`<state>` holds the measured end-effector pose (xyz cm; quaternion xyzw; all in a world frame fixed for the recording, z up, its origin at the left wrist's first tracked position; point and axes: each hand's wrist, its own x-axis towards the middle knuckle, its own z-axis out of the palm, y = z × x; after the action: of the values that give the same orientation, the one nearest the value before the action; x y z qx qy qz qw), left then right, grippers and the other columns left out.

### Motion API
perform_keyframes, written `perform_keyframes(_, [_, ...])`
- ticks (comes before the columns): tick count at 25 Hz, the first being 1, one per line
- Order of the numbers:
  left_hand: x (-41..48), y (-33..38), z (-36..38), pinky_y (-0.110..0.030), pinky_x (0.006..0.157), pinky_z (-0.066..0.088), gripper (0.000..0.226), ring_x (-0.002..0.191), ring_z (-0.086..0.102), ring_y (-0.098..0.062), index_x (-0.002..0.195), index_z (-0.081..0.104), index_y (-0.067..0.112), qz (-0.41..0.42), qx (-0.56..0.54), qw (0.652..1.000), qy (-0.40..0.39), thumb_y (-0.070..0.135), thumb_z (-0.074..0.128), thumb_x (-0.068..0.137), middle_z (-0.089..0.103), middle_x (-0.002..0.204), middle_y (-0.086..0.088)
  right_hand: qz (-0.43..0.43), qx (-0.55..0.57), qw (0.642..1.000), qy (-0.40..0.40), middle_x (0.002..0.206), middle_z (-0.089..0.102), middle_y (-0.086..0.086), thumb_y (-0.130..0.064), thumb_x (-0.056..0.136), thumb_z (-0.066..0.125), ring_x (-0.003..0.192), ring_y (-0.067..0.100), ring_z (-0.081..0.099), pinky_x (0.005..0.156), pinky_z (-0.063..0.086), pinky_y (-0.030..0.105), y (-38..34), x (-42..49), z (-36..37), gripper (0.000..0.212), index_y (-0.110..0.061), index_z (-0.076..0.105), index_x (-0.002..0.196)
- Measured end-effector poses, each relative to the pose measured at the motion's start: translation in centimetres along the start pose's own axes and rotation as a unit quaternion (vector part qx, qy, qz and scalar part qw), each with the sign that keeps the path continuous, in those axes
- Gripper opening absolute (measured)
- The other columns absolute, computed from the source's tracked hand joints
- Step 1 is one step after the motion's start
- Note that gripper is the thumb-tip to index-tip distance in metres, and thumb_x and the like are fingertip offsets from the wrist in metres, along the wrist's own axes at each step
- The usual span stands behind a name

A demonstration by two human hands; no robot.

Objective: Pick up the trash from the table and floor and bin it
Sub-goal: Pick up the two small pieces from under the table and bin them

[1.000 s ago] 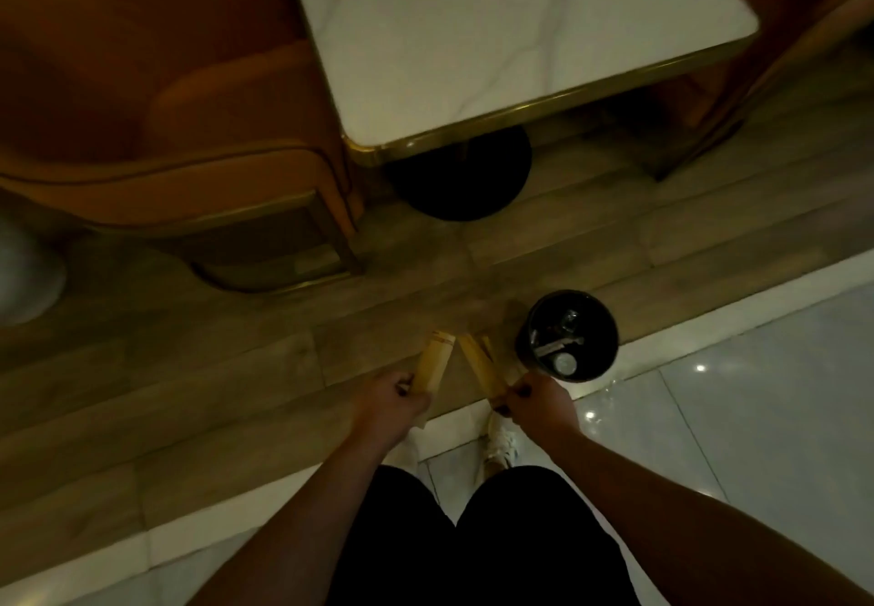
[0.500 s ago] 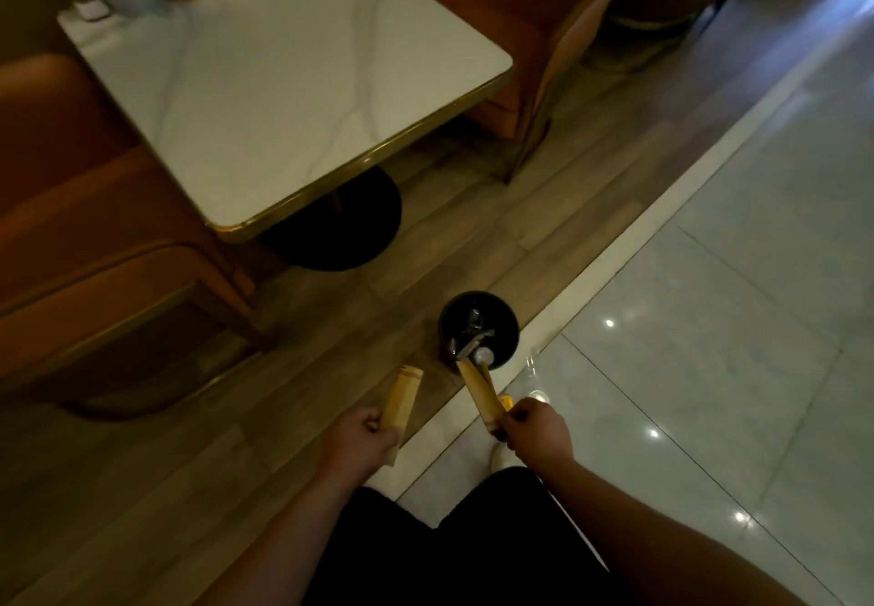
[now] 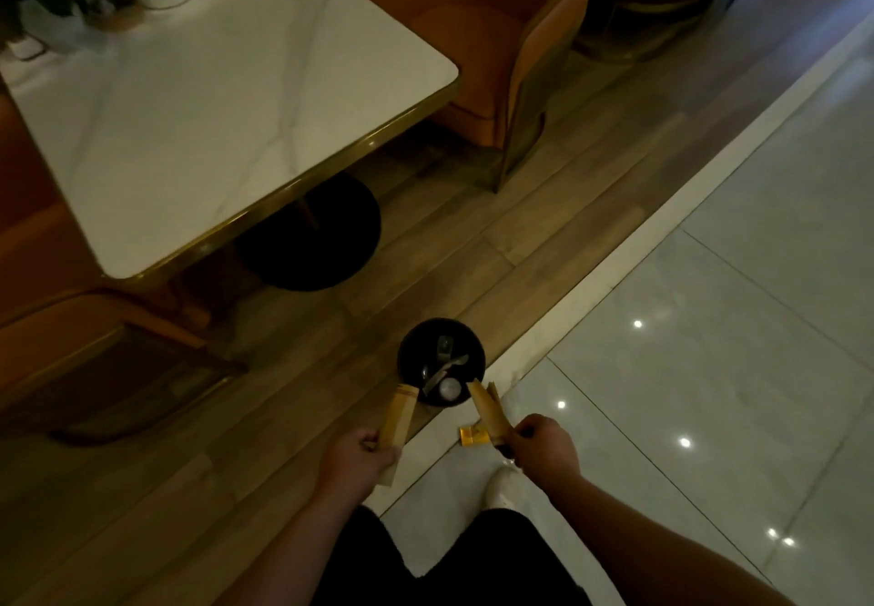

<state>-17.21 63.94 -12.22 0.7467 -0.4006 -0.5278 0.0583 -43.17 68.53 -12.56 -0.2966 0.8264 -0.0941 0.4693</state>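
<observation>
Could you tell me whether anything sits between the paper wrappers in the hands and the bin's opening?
Nothing visible does. The left hand and right hand each hold a tan paper wrapper beside the open black bin, which has no lid and holds only some trash at the bottom.

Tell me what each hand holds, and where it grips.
Left hand grips a tan paper sleeve by its near end; right hand grips another paper piece likewise.

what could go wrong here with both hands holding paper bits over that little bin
1. The black bin has a small mouth, and the left hand holds its paper sleeve at the rim's edge, so it may drop onto the floor.
2. The right hand pinches several wrappers loosely; the yellow one could slip out short of the bin.
</observation>
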Motion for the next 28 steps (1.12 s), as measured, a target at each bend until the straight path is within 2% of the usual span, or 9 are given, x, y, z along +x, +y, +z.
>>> perform_keyframes(3, [1.4, 2.0, 1.2, -0.027, 0.056, 0.050, 0.036, 0.068, 0.063, -0.007, 0.098, 0.067, 0.019, 0.003, 0.019, 1.000, 0.007, 0.030, 0.083, 0.067, 0.063, 0.074, 0.014, 0.013, -0.015, 1.000, -0.008, 0.072, 0.072, -0.001, -0.027, 0.080, 0.068, 0.070, 0.017, 0.069, 0.071, 0.061, 0.036, -0.4, 2.6, -2.0, 0.009, -0.019, 0.067, 0.076])
perform_keyframes(6, [3.9, 3.9, 1.4, -0.041, 0.065, 0.060, 0.021, 0.070, 0.066, -0.016, 0.077, 0.063, 0.030, -0.005, 0.029, 1.000, -0.005, 0.030, 0.081, 0.067, 0.066, 0.074, 0.009, 0.025, -0.024, 0.999, -0.008, 0.074, 0.072, 0.000, -0.027, 0.080, 0.068, 0.071, 0.017, 0.069, 0.070, 0.059, 0.035, -1.9, 4.8, -2.1, 0.009, -0.018, 0.068, 0.079])
perform_keyframes(8, [6.0, 4.8, 1.3, -0.044, 0.071, 0.060, 0.023, 0.073, 0.066, -0.018, 0.070, 0.058, 0.034, -0.005, 0.042, 0.999, -0.025, 0.029, 0.080, 0.068, 0.066, 0.074, 0.009, 0.040, -0.028, 0.999, -0.006, 0.075, 0.072, 0.000, -0.026, 0.081, 0.068, 0.071, 0.016, 0.068, 0.069, 0.058, 0.033, -3.0, 6.0, -1.4, 0.008, -0.019, 0.067, 0.079])
perform_keyframes(11, [9.2, 5.5, 0.9, -0.039, 0.068, 0.056, 0.023, 0.065, 0.062, -0.011, 0.065, 0.057, 0.034, 0.006, 0.064, 0.997, -0.051, 0.028, 0.079, 0.069, 0.065, 0.069, 0.009, 0.050, -0.042, 0.998, 0.000, 0.071, 0.070, -0.003, -0.028, 0.080, 0.070, 0.067, 0.013, 0.067, 0.066, 0.057, 0.031, -4.4, 7.5, 0.4, 0.009, -0.020, 0.067, 0.076])
perform_keyframes(14, [12.6, 5.3, 0.8, -0.040, 0.067, 0.057, 0.023, 0.062, 0.062, -0.011, 0.060, 0.057, 0.031, -0.006, 0.079, 0.995, -0.056, 0.028, 0.077, 0.069, 0.064, 0.065, 0.008, 0.051, -0.046, 0.998, -0.003, 0.070, 0.071, -0.004, -0.029, 0.079, 0.070, 0.068, 0.013, 0.068, 0.068, 0.058, 0.031, -5.6, 9.8, 2.6, 0.010, -0.023, 0.065, 0.072])
perform_keyframes(18, [16.4, 4.1, 1.8, -0.040, 0.072, 0.056, 0.019, 0.071, 0.066, -0.019, 0.062, 0.057, 0.030, -0.035, 0.095, 0.993, -0.055, 0.031, 0.075, 0.070, 0.067, 0.070, 0.004, 0.052, -0.052, 0.997, -0.017, 0.075, 0.072, 0.000, -0.029, 0.080, 0.069, 0.071, 0.018, 0.068, 0.071, 0.059, 0.033, -5.9, 14.2, 4.6, 0.010, -0.023, 0.065, 0.072])
perform_keyframes(22, [19.2, 2.9, 4.0, -0.042, 0.068, 0.057, 0.012, 0.070, 0.068, -0.022, 0.070, 0.065, 0.023, -0.051, 0.079, 0.995, -0.037, 0.030, 0.075, 0.070, 0.071, 0.071, -0.002, 0.053, -0.073, 0.995, -0.029, 0.069, 0.069, -0.004, -0.032, 0.077, 0.070, 0.066, 0.014, 0.066, 0.061, 0.056, 0.029, -5.0, 18.6, 6.3, 0.011, -0.024, 0.066, 0.070])
perform_keyframes(26, [23.6, 1.5, 7.8, -0.046, 0.069, 0.059, 0.017, 0.072, 0.069, -0.026, 0.073, 0.066, 0.019, -0.062, 0.084, 0.994, -0.020, 0.033, 0.076, 0.073, 0.072, 0.074, -0.007, 0.024, -0.091, 0.995, -0.038, 0.062, 0.065, -0.008, -0.034, 0.079, 0.068, 0.059, 0.007, 0.061, 0.050, 0.043, 0.022, -3.5, 24.2, 8.9, 0.016, -0.027, 0.062, 0.067])
perform_keyframes(28, [26.1, 0.8, 9.9, -0.048, 0.071, 0.059, 0.021, 0.074, 0.070, -0.028, 0.078, 0.070, 0.013, -0.064, 0.085, 0.994, -0.017, 0.034, 0.074, 0.074, 0.073, 0.077, -0.009, 0.013, -0.078, 0.996, -0.051, 0.066, 0.066, -0.006, -0.033, 0.082, 0.063, 0.061, 0.010, 0.063, 0.054, 0.049, 0.025, -2.4, 26.5, 10.4, 0.012, -0.027, 0.063, 0.071])
